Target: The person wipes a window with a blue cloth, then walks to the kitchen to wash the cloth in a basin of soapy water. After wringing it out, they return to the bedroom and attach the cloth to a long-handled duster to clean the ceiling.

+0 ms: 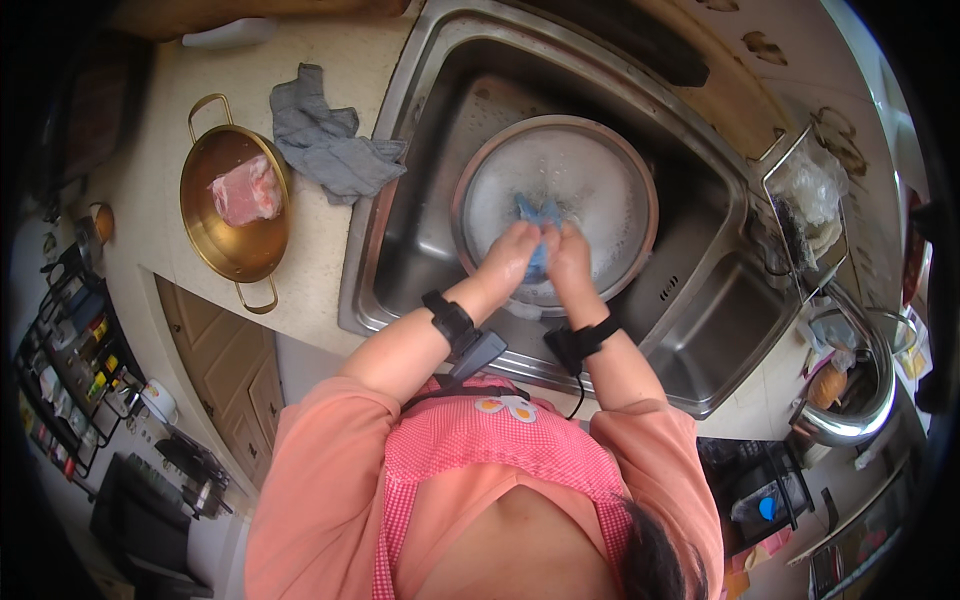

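Both hands are over a round metal basin (649, 217) full of white, soapy water (510, 165). A wet blue cloth (537, 259) is bunched between them at the water's surface, part of it dipping into the suds. My left hand (513, 253) grips it from the left, fingers curled inward. From the other side my right hand (568, 253) closes on the same cloth, the two fists almost touching. The fingertips are partly blurred and hidden by the cloth. The basin sits inside the large bowl of a stainless steel sink (420, 255).
Left of the sink, a grey cloth (330, 142) lies on the counter (322, 247), overlapping the sink rim. Beyond it stands a two-handled brass-coloured pan (196, 202) holding a piece of raw meat (247, 192). At right are a wire rack (769, 180) with plastic bags and a curved chrome faucet (885, 375).
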Demonstrator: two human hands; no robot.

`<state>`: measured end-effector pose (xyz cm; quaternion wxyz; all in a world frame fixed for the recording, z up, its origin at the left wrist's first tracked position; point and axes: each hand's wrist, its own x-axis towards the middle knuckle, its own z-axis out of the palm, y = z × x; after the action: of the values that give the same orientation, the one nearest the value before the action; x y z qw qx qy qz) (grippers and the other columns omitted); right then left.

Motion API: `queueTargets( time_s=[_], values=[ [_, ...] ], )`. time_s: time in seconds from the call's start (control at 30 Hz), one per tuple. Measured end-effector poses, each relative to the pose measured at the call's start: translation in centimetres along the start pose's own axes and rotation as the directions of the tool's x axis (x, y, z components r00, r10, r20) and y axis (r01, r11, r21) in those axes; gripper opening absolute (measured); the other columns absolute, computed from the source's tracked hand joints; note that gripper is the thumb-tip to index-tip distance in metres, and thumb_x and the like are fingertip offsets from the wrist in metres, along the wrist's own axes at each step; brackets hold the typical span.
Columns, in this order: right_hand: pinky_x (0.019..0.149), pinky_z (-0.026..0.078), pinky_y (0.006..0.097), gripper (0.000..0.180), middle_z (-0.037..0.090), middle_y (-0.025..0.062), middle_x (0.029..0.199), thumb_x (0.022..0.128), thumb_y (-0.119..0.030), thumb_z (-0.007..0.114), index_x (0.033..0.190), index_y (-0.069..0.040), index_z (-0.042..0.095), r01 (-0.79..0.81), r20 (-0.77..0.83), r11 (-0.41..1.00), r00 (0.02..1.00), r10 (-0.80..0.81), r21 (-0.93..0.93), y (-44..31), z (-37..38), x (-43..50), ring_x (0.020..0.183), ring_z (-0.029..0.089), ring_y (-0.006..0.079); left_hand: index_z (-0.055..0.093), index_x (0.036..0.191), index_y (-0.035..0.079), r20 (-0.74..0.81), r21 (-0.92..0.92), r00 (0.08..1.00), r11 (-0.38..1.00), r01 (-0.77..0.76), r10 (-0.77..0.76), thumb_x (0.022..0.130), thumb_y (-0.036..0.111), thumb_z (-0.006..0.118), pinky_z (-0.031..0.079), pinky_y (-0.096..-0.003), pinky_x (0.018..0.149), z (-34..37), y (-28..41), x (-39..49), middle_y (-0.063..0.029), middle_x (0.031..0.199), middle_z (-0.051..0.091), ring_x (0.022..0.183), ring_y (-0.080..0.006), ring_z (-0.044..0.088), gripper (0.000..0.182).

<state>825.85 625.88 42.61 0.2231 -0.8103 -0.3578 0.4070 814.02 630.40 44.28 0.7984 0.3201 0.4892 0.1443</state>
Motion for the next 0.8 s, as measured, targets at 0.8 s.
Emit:
queueTargets(
  time_s=[0.8],
  values=[
    [0.064,0.044,0.0463,0.030,0.056,0.0237,0.075,0.086,-0.026,0.051,0.074,0.001,0.057,-0.068,-0.068,0.993,0.995,0.075,0.095,-4.6,0.2,-0.1,0.071,0.054,0.0431,0.051,0.114,0.007,-0.065,-0.413,0.958,0.882,0.228,-0.278,0.095,0.037,0.040,0.047,-0.0324,0.080,0.1,-0.7,0.0,-0.0081,0.107,0.057,0.096,-0.0159,0.056,0.037]
  ],
)
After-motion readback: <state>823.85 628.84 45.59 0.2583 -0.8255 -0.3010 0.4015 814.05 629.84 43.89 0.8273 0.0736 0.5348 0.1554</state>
